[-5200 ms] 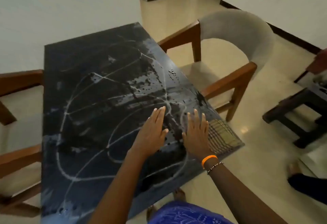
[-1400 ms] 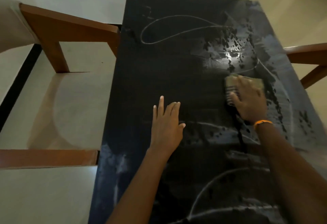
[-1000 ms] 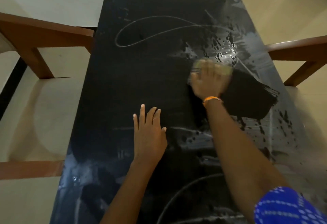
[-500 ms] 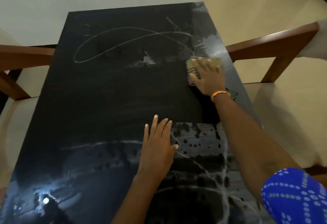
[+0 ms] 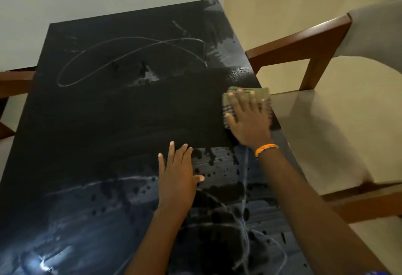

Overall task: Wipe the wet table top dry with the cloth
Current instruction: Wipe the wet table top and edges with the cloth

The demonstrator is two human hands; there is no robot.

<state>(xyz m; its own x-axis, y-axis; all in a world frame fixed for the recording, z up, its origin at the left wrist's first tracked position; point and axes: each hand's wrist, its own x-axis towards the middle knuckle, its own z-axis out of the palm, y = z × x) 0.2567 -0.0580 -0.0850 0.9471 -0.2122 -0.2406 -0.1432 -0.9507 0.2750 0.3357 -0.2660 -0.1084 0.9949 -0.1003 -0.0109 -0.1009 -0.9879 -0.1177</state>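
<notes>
1. Pressing flat on a folded cloth (image 5: 262, 92), the right hand (image 5: 250, 122) lies palm down with fingers spread; no pinch or grasp is formed; an orange wristband (image 5: 265, 148) circles the wrist.
2. Cloth: olive-tan with a striped border; it lies on the black table top (image 5: 121, 122) at the right edge, about midway along the table's length; most of it is covered by the hand, with the far margin and left side showing.
3. Left hand (image 5: 177, 177): palm down on the table top, fingers extended and close together, thumb out to the right; it holds nothing; it sits nearer the viewer than the cloth and to its left.
4. Surface: a matte dark band runs across the middle, level with the cloth; the near part shows a pale glossy film broken by dark droplet marks (image 5: 219, 170); a thin looping streak (image 5: 121, 61) and a pale patch near the right corner mark the far part.
5. Wooden chair (image 5: 304, 42) with pale seat stands just beside the right edge; another chair's wooden arm (image 5: 15, 80) shows at the left.
</notes>
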